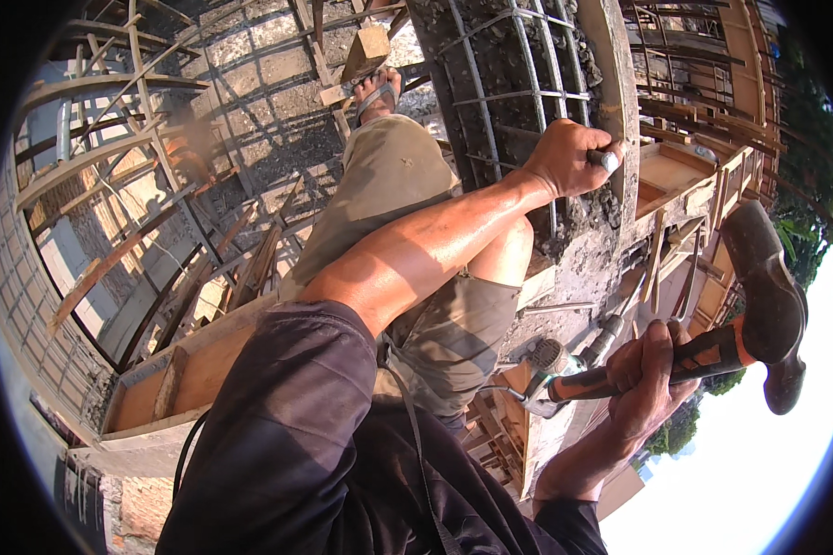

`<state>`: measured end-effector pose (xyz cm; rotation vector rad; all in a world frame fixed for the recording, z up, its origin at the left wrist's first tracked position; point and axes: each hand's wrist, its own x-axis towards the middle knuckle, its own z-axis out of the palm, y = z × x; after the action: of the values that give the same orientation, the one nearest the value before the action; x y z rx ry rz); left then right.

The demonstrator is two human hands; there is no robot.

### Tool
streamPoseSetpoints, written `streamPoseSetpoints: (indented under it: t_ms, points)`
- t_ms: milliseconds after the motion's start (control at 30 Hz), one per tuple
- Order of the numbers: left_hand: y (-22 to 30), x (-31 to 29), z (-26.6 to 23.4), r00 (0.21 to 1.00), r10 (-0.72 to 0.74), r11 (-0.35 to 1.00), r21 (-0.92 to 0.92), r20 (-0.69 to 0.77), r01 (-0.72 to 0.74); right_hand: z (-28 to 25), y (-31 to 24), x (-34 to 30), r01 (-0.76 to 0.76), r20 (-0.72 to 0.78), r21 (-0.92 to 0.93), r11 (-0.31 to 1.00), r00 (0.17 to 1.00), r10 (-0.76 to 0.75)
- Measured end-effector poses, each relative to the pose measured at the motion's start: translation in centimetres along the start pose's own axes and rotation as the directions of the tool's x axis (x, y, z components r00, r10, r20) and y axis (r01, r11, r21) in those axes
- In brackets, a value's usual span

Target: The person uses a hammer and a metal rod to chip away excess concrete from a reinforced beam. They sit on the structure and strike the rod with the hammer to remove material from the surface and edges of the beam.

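My left hand [565, 159] is closed around a steel chisel, whose rounded end [605, 161] sticks out past the thumb; its other end is hidden. The fist is against the wooden formwork board [613, 55], beside exposed rebar [544, 55] and rough concrete. My right hand [652, 365] grips a hammer [759, 287] by its black and orange handle. The dark, heavy hammer head is raised to the right, apart from the chisel. Just left of the right hand, a power drill [551, 363] lies behind the hammer's handle.
My bent legs [389, 166] straddle the beam, with one sandalled foot [378, 92] on timber at the top. Wooden formwork [171, 393] and rebar mesh [28, 314] run along the left, above a lower level. At right are timber frames [676, 171], trees and an open drop.
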<state>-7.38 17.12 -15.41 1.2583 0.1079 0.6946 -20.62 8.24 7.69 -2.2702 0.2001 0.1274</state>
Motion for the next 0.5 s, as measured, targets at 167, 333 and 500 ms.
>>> streamPoseSetpoints:
  t_ms: [167,333,500]
  points:
    - [-0.2,-0.2,-1.5,0.988,-0.148,0.989,-0.016,0.039,0.149,2.9,3.8,3.4,-0.288,0.071,-0.485,0.826,0.928,0.366]
    - [-0.8,0.0,-2.0,0.997,-0.049,0.995,0.088,0.059,0.044,1.7,1.2,0.3,-0.148,-0.038,-0.205,0.968,0.989,0.143]
    - [-0.7,-0.4,-1.1,0.99,-0.106,0.989,0.115,0.095,0.094,-0.4,0.8,0.9,0.367,-0.052,0.147,0.919,0.93,-0.363]
